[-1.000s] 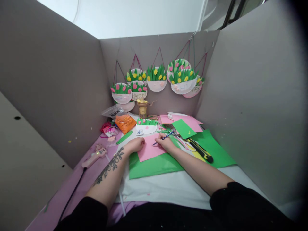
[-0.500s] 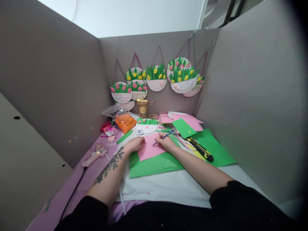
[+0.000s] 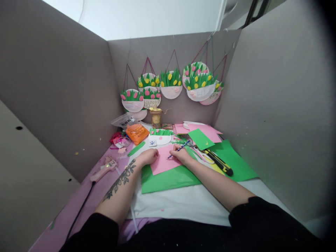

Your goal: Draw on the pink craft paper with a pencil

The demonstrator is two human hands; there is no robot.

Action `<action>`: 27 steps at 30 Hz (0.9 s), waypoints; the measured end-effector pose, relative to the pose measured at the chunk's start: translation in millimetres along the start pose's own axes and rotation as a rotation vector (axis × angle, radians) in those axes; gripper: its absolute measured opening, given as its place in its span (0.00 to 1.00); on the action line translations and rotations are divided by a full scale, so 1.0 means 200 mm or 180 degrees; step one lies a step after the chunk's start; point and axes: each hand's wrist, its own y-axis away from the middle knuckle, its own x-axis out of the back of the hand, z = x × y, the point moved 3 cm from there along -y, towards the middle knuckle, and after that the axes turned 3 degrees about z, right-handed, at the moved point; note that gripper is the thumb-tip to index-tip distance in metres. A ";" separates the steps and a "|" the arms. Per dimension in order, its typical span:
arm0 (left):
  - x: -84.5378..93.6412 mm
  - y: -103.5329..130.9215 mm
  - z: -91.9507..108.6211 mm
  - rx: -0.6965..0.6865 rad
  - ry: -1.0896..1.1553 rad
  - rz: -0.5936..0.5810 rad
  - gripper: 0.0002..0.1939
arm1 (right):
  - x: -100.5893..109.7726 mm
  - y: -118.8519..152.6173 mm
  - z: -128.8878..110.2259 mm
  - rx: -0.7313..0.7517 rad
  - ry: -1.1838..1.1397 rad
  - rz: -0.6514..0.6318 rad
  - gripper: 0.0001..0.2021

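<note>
A sheet of pink paper [image 3: 164, 164] lies at a slant on top of a larger green sheet [image 3: 168, 182]. My right hand [image 3: 181, 154] is closed round a dark blue patterned pencil [image 3: 187, 143], its tip down at the pink sheet. On the left edge of that sheet rests my left hand [image 3: 150, 156], fingers curled in and holding the paper down. Just beyond the hands is a white half-round plate [image 3: 165, 140] with green paper leaves and pink flowers, with a small white square [image 3: 152, 143] bearing a blue mark in front of it.
To the right lie a black-and-yellow utility knife [image 3: 220, 163], scissors [image 3: 207, 158] and a green card [image 3: 201, 139]. A pink glue gun [image 3: 104, 170] with a cable is at left, near an orange packet [image 3: 137, 133]. Decorated paper-plate baskets [image 3: 171, 91] hang on the back panel.
The pencil tip has shifted very slightly to the right on the pink paper. My left hand stays in the same place.
</note>
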 end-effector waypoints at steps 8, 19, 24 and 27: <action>0.00 0.00 0.00 -0.0062 -0.0051 0.0018 0.13 | 0.02 0.00 -0.03 0.0118 0.0050 0.0103 0.11; 0.00 0.00 0.00 -0.0007 -0.0046 -0.0016 0.13 | 0.01 0.00 -0.02 0.0140 0.0074 0.0062 0.10; 0.01 0.00 0.01 -0.0059 -0.0072 0.0008 0.13 | 0.03 0.00 -0.03 0.0238 0.0019 0.0215 0.10; 0.01 0.00 0.01 -0.0045 -0.0077 0.0017 0.13 | 0.04 0.01 -0.04 0.0260 -0.0017 0.0258 0.09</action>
